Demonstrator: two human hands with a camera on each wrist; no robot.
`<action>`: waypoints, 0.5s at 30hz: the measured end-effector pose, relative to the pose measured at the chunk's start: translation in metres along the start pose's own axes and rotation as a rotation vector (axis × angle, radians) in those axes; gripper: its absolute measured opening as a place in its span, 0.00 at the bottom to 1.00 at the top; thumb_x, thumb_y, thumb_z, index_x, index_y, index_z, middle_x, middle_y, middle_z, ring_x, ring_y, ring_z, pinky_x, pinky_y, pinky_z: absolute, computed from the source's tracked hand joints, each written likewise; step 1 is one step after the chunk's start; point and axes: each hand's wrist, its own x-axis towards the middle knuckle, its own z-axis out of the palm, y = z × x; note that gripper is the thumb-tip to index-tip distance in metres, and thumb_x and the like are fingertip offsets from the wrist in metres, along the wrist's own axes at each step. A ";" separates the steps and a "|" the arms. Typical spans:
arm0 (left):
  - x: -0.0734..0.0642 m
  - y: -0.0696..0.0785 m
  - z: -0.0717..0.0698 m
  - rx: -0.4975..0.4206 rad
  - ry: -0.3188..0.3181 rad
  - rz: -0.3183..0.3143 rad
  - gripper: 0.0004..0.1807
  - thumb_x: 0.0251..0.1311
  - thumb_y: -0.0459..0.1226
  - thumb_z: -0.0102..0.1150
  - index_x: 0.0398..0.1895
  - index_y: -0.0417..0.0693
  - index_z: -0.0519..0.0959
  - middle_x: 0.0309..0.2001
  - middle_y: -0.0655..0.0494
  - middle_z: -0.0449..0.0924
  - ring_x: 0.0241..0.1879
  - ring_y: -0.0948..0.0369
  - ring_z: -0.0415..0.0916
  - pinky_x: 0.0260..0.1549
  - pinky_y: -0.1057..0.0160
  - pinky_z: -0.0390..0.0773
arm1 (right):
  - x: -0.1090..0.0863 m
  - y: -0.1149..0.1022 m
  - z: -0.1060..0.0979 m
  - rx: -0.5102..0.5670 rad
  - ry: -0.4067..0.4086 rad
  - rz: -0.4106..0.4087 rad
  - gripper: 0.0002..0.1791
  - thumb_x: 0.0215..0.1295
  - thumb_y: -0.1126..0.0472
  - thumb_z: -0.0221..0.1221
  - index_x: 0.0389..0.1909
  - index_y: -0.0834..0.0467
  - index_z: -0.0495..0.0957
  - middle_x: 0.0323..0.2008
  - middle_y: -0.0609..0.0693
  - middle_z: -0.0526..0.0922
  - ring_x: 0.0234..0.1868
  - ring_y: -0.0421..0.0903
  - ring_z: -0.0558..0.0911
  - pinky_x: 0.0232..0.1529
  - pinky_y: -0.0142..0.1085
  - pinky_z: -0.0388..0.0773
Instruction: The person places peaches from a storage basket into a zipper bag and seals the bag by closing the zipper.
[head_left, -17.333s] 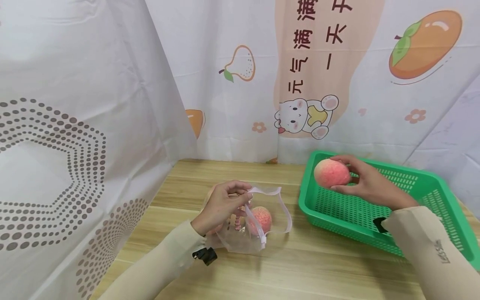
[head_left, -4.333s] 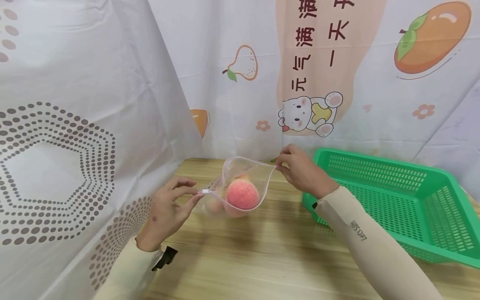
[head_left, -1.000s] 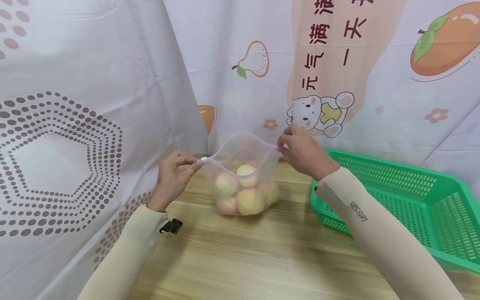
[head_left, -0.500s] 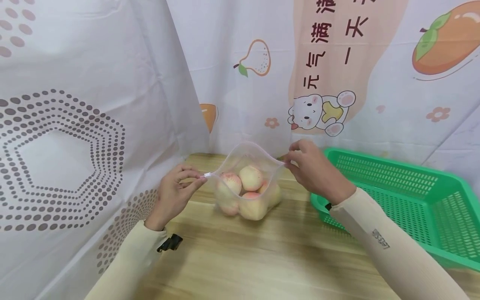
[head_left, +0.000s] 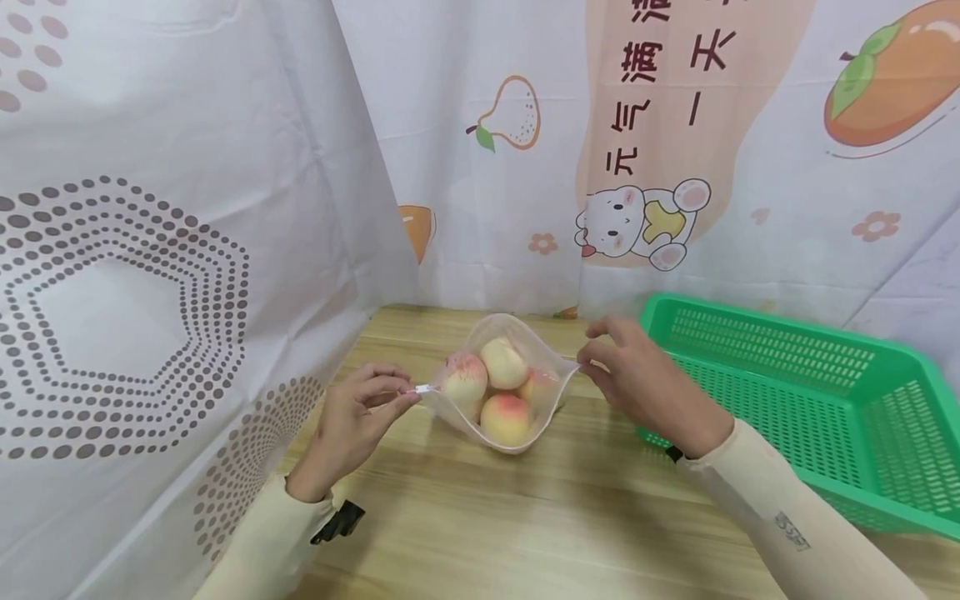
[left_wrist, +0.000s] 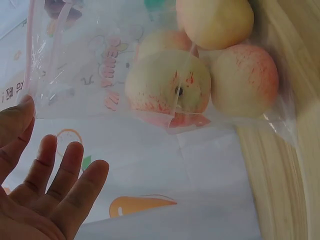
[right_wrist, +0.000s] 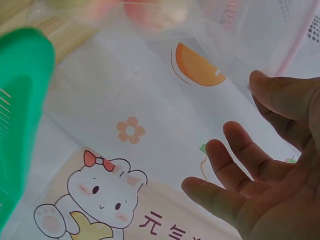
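A translucent slider zip bag (head_left: 552, 364) with a pinkish rim is stretched wide at its mouth, which faces up toward the head view. Several pink-and-yellow peaches (head_left: 506, 419) lie inside it. My left hand (head_left: 347, 429) pinches the bag's left corner, at the white slider (head_left: 423, 388). At the opposite corner, thumb and forefinger of my right hand (head_left: 652, 387) pinch the rim. The other fingers (left_wrist: 75, 192) of the left hand are spread away from the plastic, and so are the right hand's (right_wrist: 235, 160). Red lettering (left_wrist: 112, 75) shows on the bag in the left wrist view.
To the right stands a green perforated basket (head_left: 795, 417) with no fruit visible in it, close to my right forearm. The wooden table (head_left: 480, 525) runs back to a printed curtain (head_left: 480, 217); another patterned curtain (head_left: 135, 317) hangs along the left.
Earlier the right hand held a peach over the basket; later both hands held the bag's rim. Over the last second, both have lowered, tipping the mouth toward the head camera.
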 end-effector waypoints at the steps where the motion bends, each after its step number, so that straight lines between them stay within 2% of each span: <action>1: -0.002 0.000 0.001 0.003 -0.004 0.007 0.07 0.51 0.21 0.70 0.28 0.40 0.85 0.39 0.49 0.81 0.40 0.62 0.80 0.39 0.60 0.86 | -0.003 0.000 0.001 0.002 0.003 -0.005 0.07 0.55 0.71 0.71 0.33 0.60 0.86 0.47 0.62 0.78 0.48 0.61 0.76 0.45 0.51 0.82; 6: -0.011 0.000 0.007 -0.021 -0.037 0.007 0.08 0.51 0.21 0.70 0.29 0.41 0.85 0.40 0.49 0.81 0.41 0.59 0.80 0.40 0.60 0.86 | -0.013 0.000 0.008 0.008 0.029 -0.032 0.09 0.53 0.72 0.72 0.32 0.59 0.86 0.46 0.63 0.78 0.47 0.60 0.77 0.42 0.50 0.83; 15: -0.022 -0.007 0.026 -0.075 -0.161 -0.106 0.06 0.53 0.24 0.70 0.31 0.42 0.85 0.47 0.41 0.81 0.48 0.45 0.81 0.41 0.61 0.86 | -0.025 -0.005 0.025 0.030 0.013 -0.047 0.09 0.54 0.74 0.70 0.32 0.58 0.85 0.45 0.61 0.78 0.46 0.59 0.77 0.42 0.48 0.82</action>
